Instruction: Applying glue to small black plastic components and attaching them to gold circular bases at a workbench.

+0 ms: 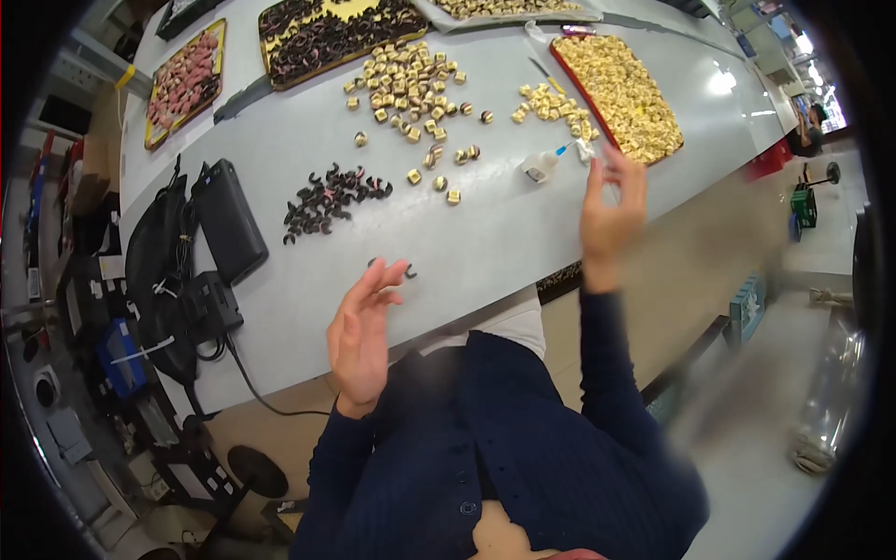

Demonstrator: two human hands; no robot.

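Note:
My left hand (359, 336) hovers over the table's near edge, fingers stretched out and nothing seen in it. Beside its fingertips lie small black curved pieces (411, 272); a loose pile of similar black pieces (331, 201) is farther off. My right hand (616, 205) is raised over the table at the right, slightly blurred, with a gap between thumb and fingers. Just beyond its fingertips is a crumpled white scrap (585, 151). To its left sits a small clear bottle (539, 168) with a blue tip. Past that lie small cream-coloured blocks (555, 105).
A red-rimmed tray (607, 107) of cream blocks stands at the back right. Dark-banded cubes (411, 84) are heaped mid-table. Behind are a tray of black pieces (341, 33) and a tray of pink pieces (187, 84). A black power bank (229, 219) and cables lie left.

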